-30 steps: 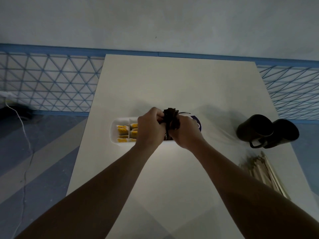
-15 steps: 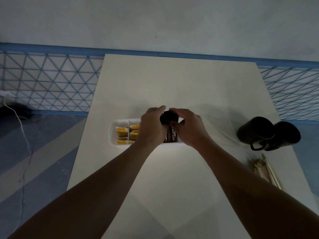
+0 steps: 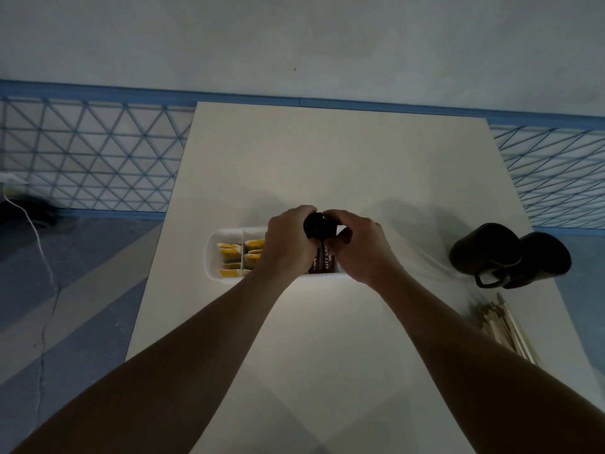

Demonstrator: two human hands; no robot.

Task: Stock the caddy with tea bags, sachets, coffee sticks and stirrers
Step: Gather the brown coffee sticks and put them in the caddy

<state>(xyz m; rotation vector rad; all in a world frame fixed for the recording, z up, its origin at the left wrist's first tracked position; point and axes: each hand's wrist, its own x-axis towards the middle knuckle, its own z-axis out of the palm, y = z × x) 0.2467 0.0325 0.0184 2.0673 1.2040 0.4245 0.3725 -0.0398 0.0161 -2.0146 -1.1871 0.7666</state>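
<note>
A bundle of coffee sticks [image 3: 322,244] is held upright between the left hand [image 3: 288,244] and right hand [image 3: 358,249], both closed around it, lower ends inside the caddy [image 3: 212,257]. If released unevenly, the sticks could be splayed over the divider onto the tea bags [image 3: 240,257] left of the grip. Stirrers [image 3: 504,326] lie unstocked, well right.

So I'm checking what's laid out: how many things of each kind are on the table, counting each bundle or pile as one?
White plastic divided caddy: 1
Black mugs: 2
Pile of wooden stirrers: 1
Bundle of brown coffee sticks: 1
Total: 5
</note>
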